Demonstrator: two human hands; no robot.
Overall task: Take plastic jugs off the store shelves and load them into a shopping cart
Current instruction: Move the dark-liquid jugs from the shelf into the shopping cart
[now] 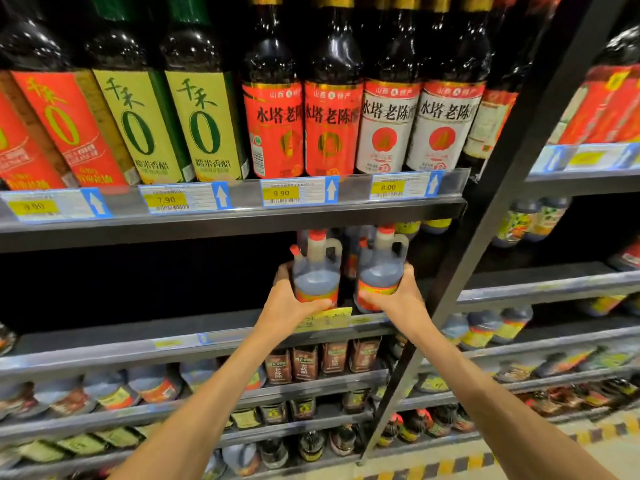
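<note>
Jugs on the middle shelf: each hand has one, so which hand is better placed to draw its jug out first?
Left, marginally. The left hand grips the left jug beside open, dark shelf space. The right hand holds the right jug close to the black upright post. Neither is blocked.

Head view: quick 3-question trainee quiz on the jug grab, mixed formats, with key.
1. True or false: each hand grips its own jug.
2. The cap on the left jug is: A) green B) red C) white
3. Fill in: the price tag straight above the two jugs reads ____.

Key
1. True: left hand grips the left jug, right hand grips the right jug.
2. B
3. 9.90, on the price tag.
</note>
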